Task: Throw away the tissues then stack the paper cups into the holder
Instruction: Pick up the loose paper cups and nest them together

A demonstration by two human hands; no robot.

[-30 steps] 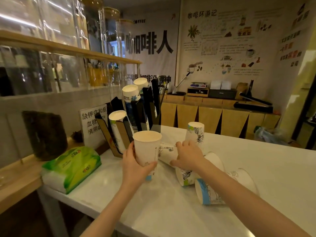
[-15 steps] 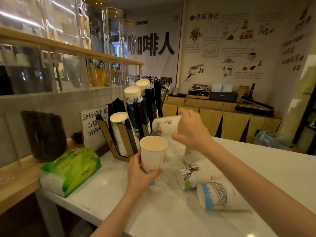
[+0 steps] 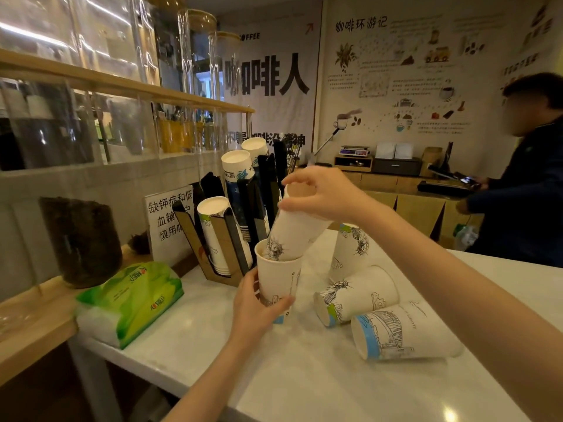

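Observation:
My left hand (image 3: 257,309) grips an upright white paper cup (image 3: 278,280) above the white counter (image 3: 304,376). My right hand (image 3: 320,193) holds a second paper cup (image 3: 297,233) by its rim, tilted, with its base dipped into the mouth of the first cup. Two more cups lie on their sides to the right, one with green print (image 3: 356,295) and one with a blue rim (image 3: 405,335). Another cup (image 3: 350,251) stands upside down behind them. The cardboard cup holder (image 3: 225,239) stands just left of the held cups, with stacked cups in its slots.
A green tissue pack (image 3: 131,300) lies at the counter's left end beside a dark jar (image 3: 82,239) on a wooden ledge. A printed sign (image 3: 167,220) stands behind the holder. A person in dark clothes (image 3: 530,190) stands at the far right behind the counter.
My right hand lifted a cup off the counter, swung it over and lowered its base into the cup in my left hand. A person has come into view at right.

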